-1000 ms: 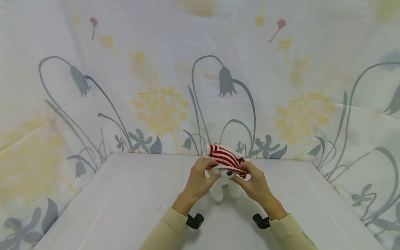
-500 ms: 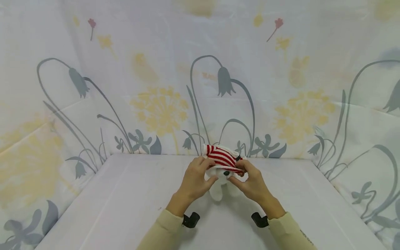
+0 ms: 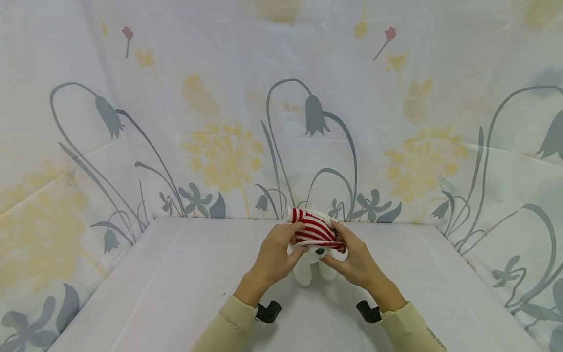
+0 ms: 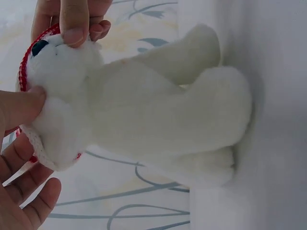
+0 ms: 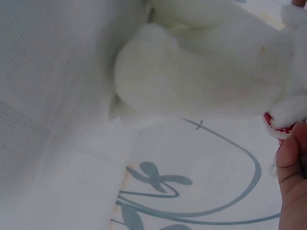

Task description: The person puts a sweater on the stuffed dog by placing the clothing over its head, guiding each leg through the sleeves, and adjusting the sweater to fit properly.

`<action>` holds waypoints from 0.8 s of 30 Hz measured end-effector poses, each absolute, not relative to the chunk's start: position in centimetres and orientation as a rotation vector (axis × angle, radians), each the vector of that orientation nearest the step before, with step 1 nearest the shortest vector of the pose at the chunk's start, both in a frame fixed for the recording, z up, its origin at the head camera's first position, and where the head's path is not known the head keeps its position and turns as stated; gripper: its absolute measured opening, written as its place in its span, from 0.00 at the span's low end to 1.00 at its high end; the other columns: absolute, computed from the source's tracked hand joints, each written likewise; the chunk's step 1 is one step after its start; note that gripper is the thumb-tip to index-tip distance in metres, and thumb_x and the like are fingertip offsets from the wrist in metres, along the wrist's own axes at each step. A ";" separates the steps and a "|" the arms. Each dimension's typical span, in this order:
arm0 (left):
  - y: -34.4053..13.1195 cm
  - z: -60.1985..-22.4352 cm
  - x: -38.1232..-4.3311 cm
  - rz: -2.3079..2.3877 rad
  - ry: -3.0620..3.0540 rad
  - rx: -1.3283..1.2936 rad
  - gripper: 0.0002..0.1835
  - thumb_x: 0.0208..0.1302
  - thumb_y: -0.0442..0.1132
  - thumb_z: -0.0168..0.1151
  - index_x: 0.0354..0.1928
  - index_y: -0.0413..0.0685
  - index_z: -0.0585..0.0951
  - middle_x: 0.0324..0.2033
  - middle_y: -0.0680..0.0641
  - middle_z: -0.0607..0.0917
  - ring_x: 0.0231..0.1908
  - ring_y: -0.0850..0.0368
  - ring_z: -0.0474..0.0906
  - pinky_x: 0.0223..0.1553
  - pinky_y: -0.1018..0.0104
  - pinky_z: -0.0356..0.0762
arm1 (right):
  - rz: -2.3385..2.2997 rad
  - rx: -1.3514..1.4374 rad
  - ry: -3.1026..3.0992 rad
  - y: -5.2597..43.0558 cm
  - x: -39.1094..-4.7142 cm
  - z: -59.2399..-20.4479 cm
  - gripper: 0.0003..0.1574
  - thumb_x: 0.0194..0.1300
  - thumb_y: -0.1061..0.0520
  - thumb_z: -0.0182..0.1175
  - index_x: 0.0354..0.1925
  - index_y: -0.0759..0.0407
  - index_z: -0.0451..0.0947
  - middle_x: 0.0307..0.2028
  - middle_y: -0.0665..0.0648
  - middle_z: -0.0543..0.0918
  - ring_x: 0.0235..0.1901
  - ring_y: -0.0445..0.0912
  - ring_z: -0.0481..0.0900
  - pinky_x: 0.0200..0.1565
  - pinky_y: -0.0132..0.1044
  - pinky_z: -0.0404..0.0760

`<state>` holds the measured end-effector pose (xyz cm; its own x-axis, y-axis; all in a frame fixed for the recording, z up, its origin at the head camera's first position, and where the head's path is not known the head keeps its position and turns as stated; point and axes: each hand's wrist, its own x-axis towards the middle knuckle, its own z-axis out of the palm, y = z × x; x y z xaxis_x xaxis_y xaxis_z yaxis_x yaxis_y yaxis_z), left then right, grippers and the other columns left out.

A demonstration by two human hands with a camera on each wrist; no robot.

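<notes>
A white plush animal [image 4: 158,100] with a dark nose [image 4: 39,47] stands upright on the white surface, its two front legs facing me in the head view. A red-and-white striped knitted garment [image 3: 313,229] sits over the top of its head, the edge just above the nose. My left hand [image 3: 273,253] pinches that edge on the left, thumb against the muzzle and fingers on the knit. On the other side my right hand [image 3: 355,256] grips the garment, thumb close beside the nose. The right wrist view catches only the right fingertips [image 5: 289,160] at the red-and-white edge.
The white tabletop [image 3: 176,283] runs back to a floral-printed sheet [image 3: 228,98] that rises behind and at both sides. Black wrist-worn pieces [image 3: 269,311] stick out beneath both sleeves.
The plush animal's head and the garment have dipped slightly in the head view. My right fingers now lie higher on the knit. The left hand keeps its hold.
</notes>
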<state>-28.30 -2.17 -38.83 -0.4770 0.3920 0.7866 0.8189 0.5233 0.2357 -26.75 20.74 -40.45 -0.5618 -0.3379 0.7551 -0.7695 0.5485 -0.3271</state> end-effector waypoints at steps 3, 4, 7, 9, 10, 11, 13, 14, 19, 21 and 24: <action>-2.1 -39.0 -28.3 -0.842 -2.065 -0.955 0.13 0.52 0.34 0.72 0.40 0.49 0.80 0.26 0.55 0.74 0.31 0.59 0.69 0.34 0.66 0.69 | 0.866 0.878 -2.155 20.8 -26.6 -40.4 0.51 0.42 0.62 0.77 0.63 0.69 0.65 0.40 0.54 0.78 0.34 0.40 0.72 0.34 0.28 0.73; -2.1 -39.0 -28.3 -0.847 -2.060 -0.949 0.11 0.53 0.33 0.71 0.37 0.50 0.80 0.26 0.55 0.74 0.31 0.60 0.69 0.34 0.66 0.69 | 0.865 0.874 -2.156 20.8 -26.6 -40.4 0.50 0.42 0.62 0.77 0.62 0.69 0.65 0.40 0.54 0.78 0.33 0.41 0.72 0.33 0.28 0.73; -2.0 -39.0 -28.4 -0.845 -2.022 -0.959 0.08 0.53 0.33 0.71 0.31 0.52 0.80 0.29 0.55 0.75 0.34 0.59 0.71 0.37 0.67 0.70 | 0.873 0.870 -2.148 20.7 -26.6 -40.3 0.48 0.41 0.63 0.78 0.60 0.69 0.67 0.39 0.54 0.78 0.32 0.42 0.74 0.32 0.29 0.74; -2.1 -38.9 -28.4 -0.845 -1.986 -1.001 0.08 0.53 0.33 0.71 0.30 0.50 0.80 0.34 0.53 0.77 0.40 0.57 0.73 0.43 0.66 0.71 | 0.883 0.868 -2.138 20.7 -26.6 -40.4 0.48 0.41 0.62 0.78 0.59 0.69 0.67 0.40 0.55 0.79 0.32 0.43 0.75 0.31 0.30 0.76; -2.1 -38.8 -28.4 -0.847 -1.966 -1.030 0.08 0.53 0.32 0.70 0.30 0.49 0.80 0.36 0.52 0.78 0.43 0.55 0.74 0.46 0.64 0.71 | 0.885 0.869 -2.131 20.7 -26.7 -40.4 0.48 0.40 0.62 0.78 0.59 0.69 0.68 0.40 0.56 0.80 0.32 0.43 0.76 0.31 0.31 0.77; -2.2 -38.7 -28.4 -0.853 -1.947 -1.062 0.07 0.54 0.32 0.70 0.30 0.48 0.79 0.39 0.51 0.80 0.46 0.54 0.74 0.49 0.63 0.71 | 0.889 0.871 -2.125 20.8 -26.7 -40.5 0.47 0.40 0.63 0.78 0.58 0.69 0.68 0.40 0.56 0.80 0.32 0.43 0.76 0.30 0.31 0.77; -2.4 -38.4 -28.4 -0.871 -1.919 -1.112 0.07 0.55 0.31 0.68 0.31 0.46 0.78 0.43 0.49 0.81 0.49 0.53 0.75 0.52 0.60 0.71 | 0.890 0.867 -2.117 20.8 -26.8 -40.5 0.47 0.40 0.63 0.78 0.57 0.69 0.68 0.41 0.57 0.80 0.33 0.41 0.76 0.30 0.32 0.78; -2.4 -38.3 -28.3 -0.883 -1.910 -1.124 0.07 0.56 0.31 0.68 0.31 0.46 0.78 0.42 0.49 0.82 0.49 0.53 0.76 0.52 0.59 0.71 | 0.890 0.867 -2.113 20.8 -26.8 -40.5 0.46 0.40 0.62 0.78 0.57 0.69 0.68 0.41 0.57 0.80 0.33 0.41 0.76 0.30 0.31 0.78; -2.8 -38.0 -28.3 -0.926 -1.947 -1.087 0.07 0.57 0.32 0.68 0.34 0.47 0.79 0.34 0.54 0.83 0.43 0.57 0.77 0.47 0.60 0.71 | 0.900 0.892 -2.123 20.7 -26.8 -40.5 0.47 0.40 0.62 0.78 0.58 0.67 0.68 0.43 0.56 0.80 0.35 0.41 0.76 0.33 0.28 0.76; -2.9 -38.1 -28.3 -0.932 -1.968 -1.080 0.06 0.58 0.32 0.67 0.35 0.48 0.79 0.33 0.54 0.82 0.41 0.58 0.76 0.46 0.60 0.71 | 0.901 0.903 -2.125 20.6 -26.8 -40.6 0.47 0.40 0.62 0.78 0.59 0.66 0.68 0.44 0.56 0.79 0.36 0.41 0.76 0.34 0.28 0.77; -2.9 -38.1 -28.3 -0.933 -1.997 -1.094 0.05 0.61 0.33 0.64 0.35 0.47 0.78 0.30 0.55 0.79 0.35 0.59 0.72 0.42 0.62 0.69 | 0.903 0.904 -2.120 20.4 -26.8 -40.7 0.46 0.40 0.62 0.78 0.58 0.65 0.69 0.45 0.56 0.79 0.37 0.42 0.77 0.36 0.27 0.77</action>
